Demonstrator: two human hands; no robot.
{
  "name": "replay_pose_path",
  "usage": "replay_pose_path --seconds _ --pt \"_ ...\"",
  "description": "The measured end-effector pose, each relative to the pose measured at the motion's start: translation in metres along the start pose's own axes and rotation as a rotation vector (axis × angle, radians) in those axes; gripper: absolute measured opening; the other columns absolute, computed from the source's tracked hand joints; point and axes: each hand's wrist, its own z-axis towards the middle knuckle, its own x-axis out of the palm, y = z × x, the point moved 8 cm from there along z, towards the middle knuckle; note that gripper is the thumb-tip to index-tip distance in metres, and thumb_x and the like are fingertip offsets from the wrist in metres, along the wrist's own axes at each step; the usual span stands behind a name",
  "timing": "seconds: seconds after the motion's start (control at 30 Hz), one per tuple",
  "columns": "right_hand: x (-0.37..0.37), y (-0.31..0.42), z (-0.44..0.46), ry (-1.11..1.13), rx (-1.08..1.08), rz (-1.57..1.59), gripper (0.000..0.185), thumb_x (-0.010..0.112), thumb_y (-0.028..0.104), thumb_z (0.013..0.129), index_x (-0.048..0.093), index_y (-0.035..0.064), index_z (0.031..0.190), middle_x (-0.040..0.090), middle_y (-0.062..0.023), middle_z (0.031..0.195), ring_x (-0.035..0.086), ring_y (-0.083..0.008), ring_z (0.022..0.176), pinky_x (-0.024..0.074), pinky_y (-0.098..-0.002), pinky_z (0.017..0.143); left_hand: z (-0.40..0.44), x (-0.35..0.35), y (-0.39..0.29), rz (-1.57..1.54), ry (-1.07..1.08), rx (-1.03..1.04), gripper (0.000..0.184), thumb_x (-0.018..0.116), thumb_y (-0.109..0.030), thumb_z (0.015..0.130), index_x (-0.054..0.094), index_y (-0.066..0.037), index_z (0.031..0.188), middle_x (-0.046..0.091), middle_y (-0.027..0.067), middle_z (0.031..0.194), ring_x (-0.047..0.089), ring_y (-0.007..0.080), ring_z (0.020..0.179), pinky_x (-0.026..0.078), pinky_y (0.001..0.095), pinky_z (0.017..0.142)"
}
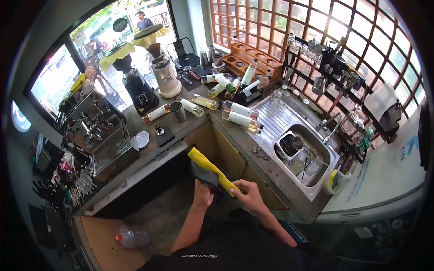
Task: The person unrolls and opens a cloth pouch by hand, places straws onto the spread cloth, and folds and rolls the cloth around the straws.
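In front of my body, above the floor, I hold a yellow and grey cloth folded lengthwise. My left hand is closed on its grey side, the fingers partly hidden by the fabric. The thumb and fingers of my right hand pinch the yellow lower right end. The cloth slants up to the left, in front of the brown cabinet doors and apart from the counter.
Several syrup bottles lie on the corner counter near a wooden bottle rack. On the left are two coffee grinders and an espresso machine. A steel sink with dishes stands right. A plastic jug sits low left.
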Motion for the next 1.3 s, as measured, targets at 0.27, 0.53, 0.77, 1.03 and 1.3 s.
replay_pose_path --seconds 0.27,0.53,0.77,1.03,1.3 --pt "0.017 0.001 0.011 0.146 -0.093 -0.159 0.017 0.085 0.01 0.099 0.073 0.0012 0.106 0.07 0.0025 0.084 0.061 -0.0017 0.073 0.0462 -0.0222 0.065 -0.022 -0.01 -0.006 -0.156 -0.007 0.019 0.065 0.086 -0.042 0.098 0.057 -0.013 0.149 0.067 0.0009 0.137 0.067 0.02 0.126 0.055 0.0406 0.11" --pt "0.052 -0.011 0.018 0.113 -0.051 -0.163 0.015 0.084 0.009 0.099 0.072 0.0012 0.103 0.069 0.0031 0.082 0.058 -0.0013 0.071 0.0431 -0.0217 0.062 -0.025 -0.028 -0.031 -0.15 -0.093 -0.069 0.026 0.056 0.006 0.105 0.07 -0.001 0.125 0.073 0.0054 0.121 0.071 0.0168 0.112 0.058 0.0348 0.1" --pt "0.109 -0.019 0.032 0.084 0.007 -0.093 0.017 0.085 0.007 0.098 0.07 0.0014 0.102 0.067 0.0047 0.08 0.056 0.0 0.069 0.0422 -0.0207 0.062 -0.023 -0.076 -0.07 -0.102 -0.068 -0.058 0.025 0.058 0.006 0.104 0.069 -0.001 0.125 0.073 0.0036 0.118 0.071 0.0151 0.11 0.059 0.0329 0.099" --pt "0.197 -0.038 0.041 0.242 0.032 -0.123 0.017 0.081 0.011 0.102 0.066 0.004 0.102 0.064 0.0064 0.082 0.056 0.0007 0.071 0.0419 -0.0202 0.062 -0.035 -0.121 -0.12 -0.177 -0.12 -0.019 0.023 0.059 0.002 0.105 0.069 -0.002 0.126 0.075 0.0049 0.118 0.074 0.0156 0.106 0.061 0.0336 0.095" --pt "0.262 -0.054 0.043 0.289 0.083 -0.027 0.017 0.081 0.012 0.103 0.066 0.0031 0.103 0.065 0.0062 0.087 0.058 -0.0001 0.076 0.0452 -0.0208 0.067 -0.04 -0.175 -0.141 -0.111 -0.005 0.028 0.023 0.065 -0.009 0.109 0.069 -0.004 0.131 0.076 0.0052 0.124 0.075 0.0188 0.113 0.062 0.0371 0.099"
